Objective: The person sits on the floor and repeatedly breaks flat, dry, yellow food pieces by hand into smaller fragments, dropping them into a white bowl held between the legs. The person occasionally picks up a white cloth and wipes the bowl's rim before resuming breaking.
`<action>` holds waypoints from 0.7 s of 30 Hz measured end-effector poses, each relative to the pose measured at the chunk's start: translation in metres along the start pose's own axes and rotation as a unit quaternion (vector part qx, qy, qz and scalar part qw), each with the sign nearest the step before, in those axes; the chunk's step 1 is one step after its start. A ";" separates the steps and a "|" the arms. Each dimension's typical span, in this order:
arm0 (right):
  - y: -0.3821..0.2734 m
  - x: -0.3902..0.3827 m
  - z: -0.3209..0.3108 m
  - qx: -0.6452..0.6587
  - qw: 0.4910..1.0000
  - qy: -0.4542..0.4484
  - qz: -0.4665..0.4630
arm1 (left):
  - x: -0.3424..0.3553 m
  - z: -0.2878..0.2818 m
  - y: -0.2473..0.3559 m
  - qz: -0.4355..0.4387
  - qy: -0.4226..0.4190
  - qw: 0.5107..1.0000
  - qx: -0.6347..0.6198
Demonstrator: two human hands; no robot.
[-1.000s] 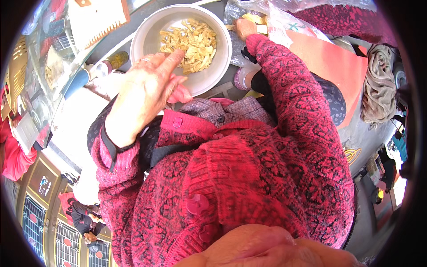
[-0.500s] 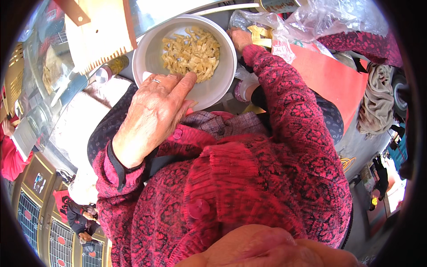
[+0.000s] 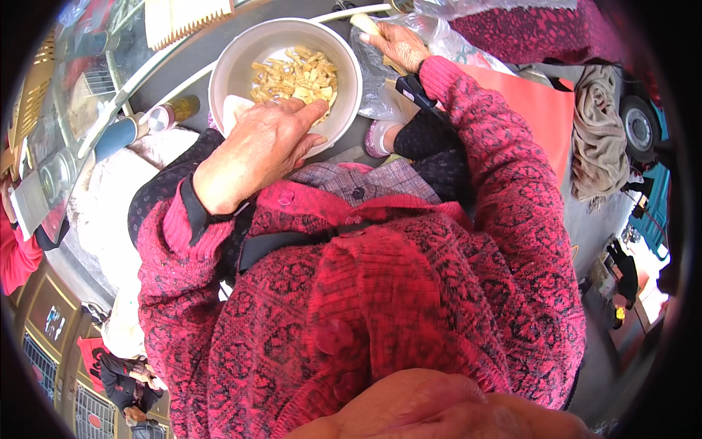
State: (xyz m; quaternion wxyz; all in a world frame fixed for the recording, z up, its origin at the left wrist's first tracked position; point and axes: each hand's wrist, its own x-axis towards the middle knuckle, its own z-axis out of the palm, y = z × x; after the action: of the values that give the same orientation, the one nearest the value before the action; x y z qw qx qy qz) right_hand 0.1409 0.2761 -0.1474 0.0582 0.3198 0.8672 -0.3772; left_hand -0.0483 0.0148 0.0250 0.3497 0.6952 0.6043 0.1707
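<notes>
A white bowl holds several chopped yellowish-tan pieces that look like cut food. My left hand reaches over its near left side, fingers bent together and the fingertips close to the pieces. A pale, whitish-pink flat thing shows beside that hand; what the fingers grip is hidden. Right of the bowl, my right hand pinches a pale, whitish-yellow elongated piece between thumb and fingers, above clear plastic bags.
Clear plastic bags and a flat red sheet lie to the right. Beyond are a beige cloth and a wheel. A jar and a glass-topped table edge are at left. Another person is at far left.
My right hand has come up from the bags with a pale piece in its fingers. My left hand stays over the bowl. The whole view has shifted.
</notes>
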 end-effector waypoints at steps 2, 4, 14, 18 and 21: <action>-0.030 -0.024 -0.013 0.003 0.998 0.043 -0.055 | 0.000 0.018 -0.002 -0.018 -0.021 0.998 -0.062; -0.062 -0.051 -0.007 0.096 0.987 0.075 -0.109 | 0.002 0.037 -0.002 -0.058 -0.060 0.979 -0.184; -0.221 -0.123 0.024 0.313 0.813 0.175 -0.460 | 0.003 0.054 0.006 -0.187 -0.050 0.693 -0.694; -0.242 -0.139 0.023 0.329 0.803 0.028 -0.496 | 0.022 0.012 -0.021 -0.160 -0.158 0.547 -0.807; -0.242 -0.133 0.011 0.371 0.804 0.056 -0.461 | 0.035 -0.022 -0.032 -0.065 -0.146 0.568 -0.808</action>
State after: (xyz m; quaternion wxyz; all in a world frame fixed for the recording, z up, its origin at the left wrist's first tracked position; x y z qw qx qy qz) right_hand 0.0990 0.0771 0.0394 -0.2946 -0.0999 0.7079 -0.6341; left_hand -0.0788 0.0554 0.0116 0.8591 0.0980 0.1996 0.4610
